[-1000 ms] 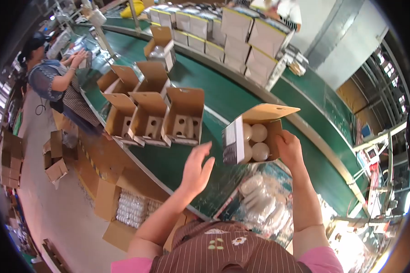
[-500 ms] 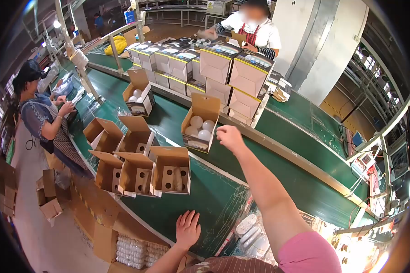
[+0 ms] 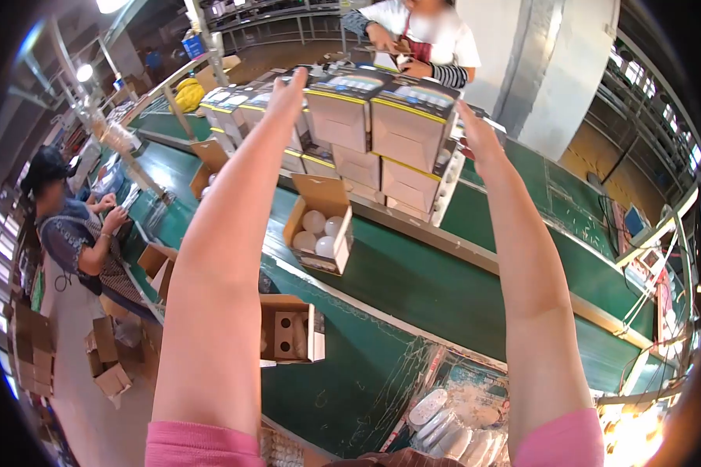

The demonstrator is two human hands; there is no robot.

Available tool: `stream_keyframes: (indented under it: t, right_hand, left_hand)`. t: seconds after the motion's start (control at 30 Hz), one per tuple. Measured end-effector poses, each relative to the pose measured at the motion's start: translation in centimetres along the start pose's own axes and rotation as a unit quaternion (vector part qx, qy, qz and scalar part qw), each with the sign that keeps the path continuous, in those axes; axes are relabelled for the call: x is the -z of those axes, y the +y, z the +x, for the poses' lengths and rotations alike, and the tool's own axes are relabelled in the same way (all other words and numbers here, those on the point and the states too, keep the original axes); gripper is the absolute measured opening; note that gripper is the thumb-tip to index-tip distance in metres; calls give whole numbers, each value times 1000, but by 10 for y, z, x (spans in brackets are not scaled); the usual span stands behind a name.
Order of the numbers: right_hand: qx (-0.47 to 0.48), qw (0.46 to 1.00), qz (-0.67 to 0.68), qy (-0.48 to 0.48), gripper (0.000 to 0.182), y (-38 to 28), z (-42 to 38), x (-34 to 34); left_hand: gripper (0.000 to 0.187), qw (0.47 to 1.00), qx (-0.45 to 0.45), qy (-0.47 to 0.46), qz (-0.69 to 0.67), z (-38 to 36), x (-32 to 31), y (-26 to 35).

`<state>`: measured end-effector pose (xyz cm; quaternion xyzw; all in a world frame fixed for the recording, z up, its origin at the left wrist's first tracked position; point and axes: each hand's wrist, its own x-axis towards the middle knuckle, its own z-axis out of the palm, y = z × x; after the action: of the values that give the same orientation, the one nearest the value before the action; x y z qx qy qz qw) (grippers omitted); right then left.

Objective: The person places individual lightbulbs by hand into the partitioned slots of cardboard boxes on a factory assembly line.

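Observation:
Both my arms stretch forward to the stacked light-bulb boxes. My left hand is at the left end of the front top row, fingers extended beside the box. My right hand is at the right side of that row, fingers straight and fingertips close to the box's edge. An opened carton of white bulbs sits on the green belt below, between my forearms. Nearer to me, an open carton with a holed insert is partly hidden by my left arm.
Across the belt a person handles a small box; another person works at the left. Wrapped pale items lie at the front edge. A rail runs along the belt. Empty cartons stand on the floor.
My right hand has left the bulb carton and moved up to the stack's right side. My left hand has risen from the near table to its left side. The view has shifted.

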<state>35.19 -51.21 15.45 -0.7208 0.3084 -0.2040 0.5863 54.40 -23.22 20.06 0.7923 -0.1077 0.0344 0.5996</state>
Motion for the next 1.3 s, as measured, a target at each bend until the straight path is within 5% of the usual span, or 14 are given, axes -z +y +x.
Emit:
stream_keyframes:
  t: [0.1,0.2,0.27,0.33,0.47,0.57,0.7,0.8,0.83,0.9,0.97,1.07,1.27,1.3]
  right_hand:
    - [37,999,-1,-20,69,21,28,-6]
    - [114,993,-18,-8,50,9,-15,-2]
    - [164,975,93,-115,47,-4,-63,19]
    - [158,985,67,-3,39,-17,-123,39]
    - [253,955,138,-68,28,27,-221,73]
    - [105,985,-126,-61,28,92,-285,102]
    - [84,979,-10,-184,52,188,-340,73]
    - [72,965,-119,-223,53,233,-367,42]
    - [172,943,-112,-263,54,285,-359,31]
    - [128,904,-232,-337,52,298,-368,29]
    - [52,850,-357,-384,48,248,-381,31]
    - [157,791,-495,-323,43,267,-392,54]
    - [111,670,-628,-380,31,282,-395,52]
    - [111,708,-600,-356,29,274,-395,60]
  left_hand:
    - [86,978,106,-114,-138,-2,-28,-9]
    - [72,981,86,-75,-156,-57,-24,20]
    - [69,982,23,-96,-162,-98,3,36]
    - [72,979,-45,-94,-177,-155,30,45]
    - [71,980,-137,-121,-76,-293,83,15]
    - [69,980,-56,-179,-62,-411,106,-32]
    - [66,983,-24,-155,101,-529,128,-118]
    - [63,986,-25,-114,123,-586,136,-174]
    - [63,983,4,-123,138,-600,141,-196]
    - [63,974,60,-136,170,-617,154,-227]
    - [63,960,8,-158,231,-625,167,-222]
    - [61,963,-27,-125,239,-627,179,-197]
    - [52,979,-72,-83,174,-625,179,-150]
    - [51,975,-103,-69,183,-620,181,-140]
